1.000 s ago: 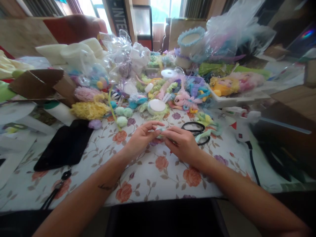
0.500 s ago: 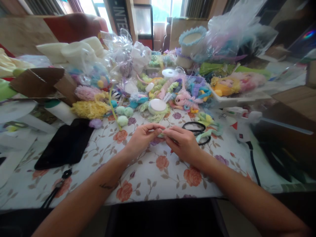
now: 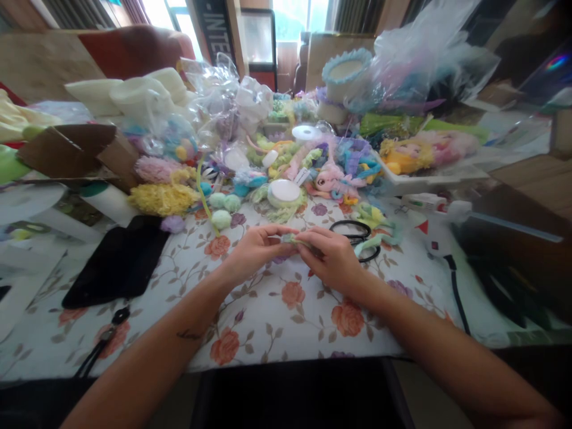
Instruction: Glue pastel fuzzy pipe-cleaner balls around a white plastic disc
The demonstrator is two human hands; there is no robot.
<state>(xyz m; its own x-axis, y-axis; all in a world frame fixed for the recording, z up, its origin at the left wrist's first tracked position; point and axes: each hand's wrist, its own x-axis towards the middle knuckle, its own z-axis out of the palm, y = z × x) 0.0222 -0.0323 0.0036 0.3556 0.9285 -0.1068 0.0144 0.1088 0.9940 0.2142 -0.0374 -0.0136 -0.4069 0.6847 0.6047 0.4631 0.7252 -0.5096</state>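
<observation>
My left hand [image 3: 254,250] and my right hand [image 3: 333,259] meet over the flowered tablecloth [image 3: 286,310]. Both pinch a small pale green fuzzy piece [image 3: 291,239], which looks like a bent pipe cleaner, between their fingertips. Most of the piece is hidden by my fingers. Black scissors [image 3: 355,235] lie just beyond my right hand. A green fuzzy strip [image 3: 379,241] lies across them.
A black phone [image 3: 118,262] lies at the left, with a lanyard [image 3: 102,342] near the table's front edge. A white glue gun [image 3: 435,220] and its cord sit at the right. Pompoms [image 3: 221,219], yarn, a white tape roll [image 3: 283,192], plush toys and plastic bags crowd the back.
My hands have stayed in place; the fingertips have shifted slightly on the green piece, turning it between them.
</observation>
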